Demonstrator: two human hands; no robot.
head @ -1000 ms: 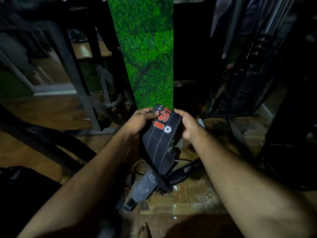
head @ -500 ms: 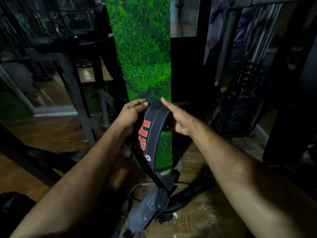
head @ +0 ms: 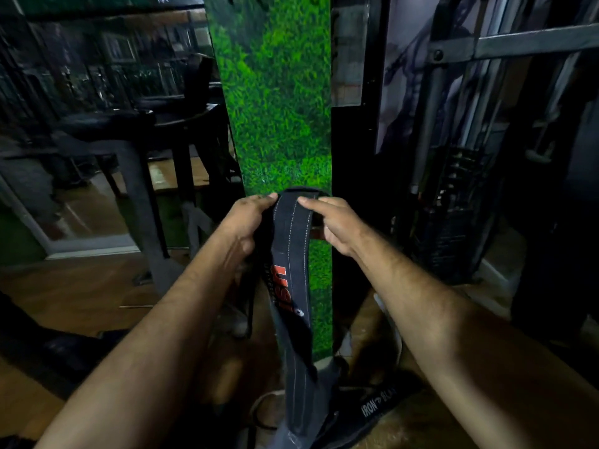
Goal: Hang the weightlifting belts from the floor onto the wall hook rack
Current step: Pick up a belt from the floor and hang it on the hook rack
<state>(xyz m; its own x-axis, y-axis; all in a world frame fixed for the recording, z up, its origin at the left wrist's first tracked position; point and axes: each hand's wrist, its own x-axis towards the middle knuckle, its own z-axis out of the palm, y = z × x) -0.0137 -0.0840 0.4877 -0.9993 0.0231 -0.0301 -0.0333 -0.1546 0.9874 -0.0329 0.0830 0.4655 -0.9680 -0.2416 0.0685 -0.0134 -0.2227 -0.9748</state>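
Note:
A black weightlifting belt [head: 293,286] with red letters and white stitching hangs in front of me, its top looped over at chest height. My left hand [head: 248,218] grips the belt's left edge near the top. My right hand [head: 334,222] rests on the right side of the loop, forefinger stretched along its top. Behind the loop a short brown bar [head: 319,234] sticks out from the green grass-textured wall panel [head: 278,102]; whether the belt rests on it I cannot tell. A second black belt [head: 377,406] with white lettering lies on the floor at lower right.
A dark metal bench frame [head: 136,176] stands to the left on the wooden floor [head: 81,293]. A black post [head: 353,189] runs beside the green panel, and a weight-stack machine [head: 453,205] fills the right side. A mirror reflects the gym at upper left.
Both hands have raised the belt from near the floor up against the green panel. The belt now hangs long and straight, and its red letters have slid lower below my hands.

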